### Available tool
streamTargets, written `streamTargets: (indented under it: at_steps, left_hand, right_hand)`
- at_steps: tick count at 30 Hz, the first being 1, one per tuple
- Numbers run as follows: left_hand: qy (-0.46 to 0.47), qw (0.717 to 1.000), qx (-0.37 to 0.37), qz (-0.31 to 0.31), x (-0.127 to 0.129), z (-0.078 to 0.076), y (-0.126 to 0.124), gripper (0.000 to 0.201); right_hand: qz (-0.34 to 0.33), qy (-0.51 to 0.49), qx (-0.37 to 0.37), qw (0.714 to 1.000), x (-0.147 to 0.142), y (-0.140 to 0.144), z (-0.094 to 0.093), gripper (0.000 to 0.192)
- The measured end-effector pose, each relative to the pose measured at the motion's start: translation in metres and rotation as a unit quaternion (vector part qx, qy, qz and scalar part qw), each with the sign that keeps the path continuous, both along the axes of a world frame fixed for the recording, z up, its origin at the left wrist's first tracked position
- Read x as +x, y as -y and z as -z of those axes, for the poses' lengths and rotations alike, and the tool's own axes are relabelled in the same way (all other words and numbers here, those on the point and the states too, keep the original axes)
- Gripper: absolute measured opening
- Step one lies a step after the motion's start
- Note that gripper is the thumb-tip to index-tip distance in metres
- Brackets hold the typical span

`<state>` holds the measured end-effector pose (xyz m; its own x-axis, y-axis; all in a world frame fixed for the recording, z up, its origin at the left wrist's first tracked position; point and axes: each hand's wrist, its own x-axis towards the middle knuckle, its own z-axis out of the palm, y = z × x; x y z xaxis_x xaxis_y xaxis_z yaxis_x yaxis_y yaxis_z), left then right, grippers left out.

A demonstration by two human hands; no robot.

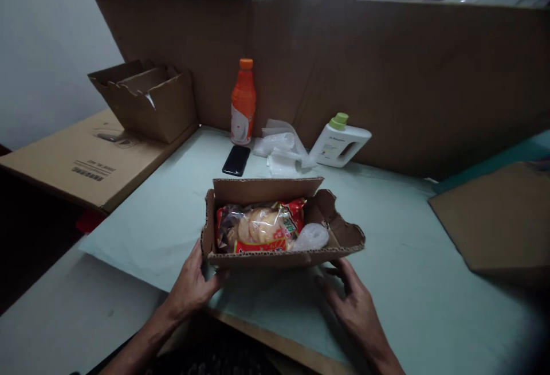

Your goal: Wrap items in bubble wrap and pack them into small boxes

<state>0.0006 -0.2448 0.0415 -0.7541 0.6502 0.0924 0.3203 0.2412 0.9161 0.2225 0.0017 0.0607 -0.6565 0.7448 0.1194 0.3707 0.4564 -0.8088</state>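
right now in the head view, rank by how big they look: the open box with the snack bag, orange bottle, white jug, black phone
1. open box, though it lies nearest the camera
2. white jug and orange bottle: too close to rank
3. black phone

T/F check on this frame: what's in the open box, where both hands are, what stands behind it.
1. The open cardboard box holds a snack bag. True.
2. The left hand is on the orange bottle. False: it is at the box's near left corner; the bottle stands far back by the cardboard wall.
3. The right hand is at the box's near right side. True.
4. The black phone lies inside the box. False: it lies on the table behind the box.
5. The white jug has a green cap. True.
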Motion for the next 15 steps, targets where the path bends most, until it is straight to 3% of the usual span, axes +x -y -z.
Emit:
streamTargets:
  at_steps: [4,10,12,15]
  left_hand:
    - [0.031,0.998,0.044,0.013,0.002,-0.002,-0.023,0.07]
    - [0.026,0.993,0.055,0.097,0.002,-0.037,-0.055,0.065]
    - [0.026,0.993,0.045,0.104,-0.008,-0.043,-0.05,0.055]
    - [0.055,0.995,0.018,0.086,-0.028,-0.036,-0.033,0.047]
  right_hand:
    - [0.003,0.013,-0.045,0.999,-0.017,0.004,-0.012,0.043]
    - [0.152,0.004,-0.043,0.987,0.014,0.024,-0.015,0.046]
    - [0.139,-0.014,-0.053,0.989,0.012,0.037,-0.011,0.048]
    - [0.05,-0.025,-0.043,0.998,-0.008,0.051,-0.004,0.049]
